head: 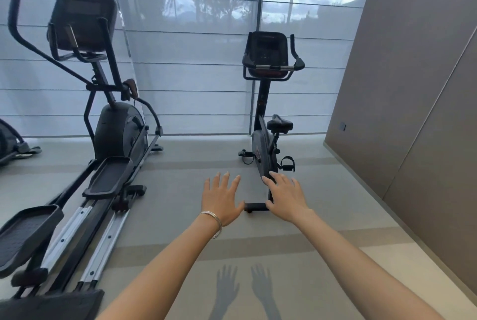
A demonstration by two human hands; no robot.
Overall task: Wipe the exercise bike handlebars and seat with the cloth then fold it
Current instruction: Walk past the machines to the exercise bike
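Ahead, an elliptical trainer (pixel 103 123) stands left of the exercise bike (pixel 268 118); left hand (pixel 222 199) and right hand (pixel 285 197) hover, fingers spread, holding nothing.

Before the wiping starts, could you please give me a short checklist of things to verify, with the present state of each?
1. Is the left hand free: ok, fingers spread, holding nothing.
2. Is the right hand free: ok, open and empty.
3. Is the cloth in hand: not ok, neither hand holds it and none is plainly in view.
4. Are the handlebars uncovered: ok, nothing hangs on them.
5. Is the seat uncovered: ok, nothing lies on it.
6. Is the elliptical trainer out of the way: ok, it stands apart, to the left of the bike.
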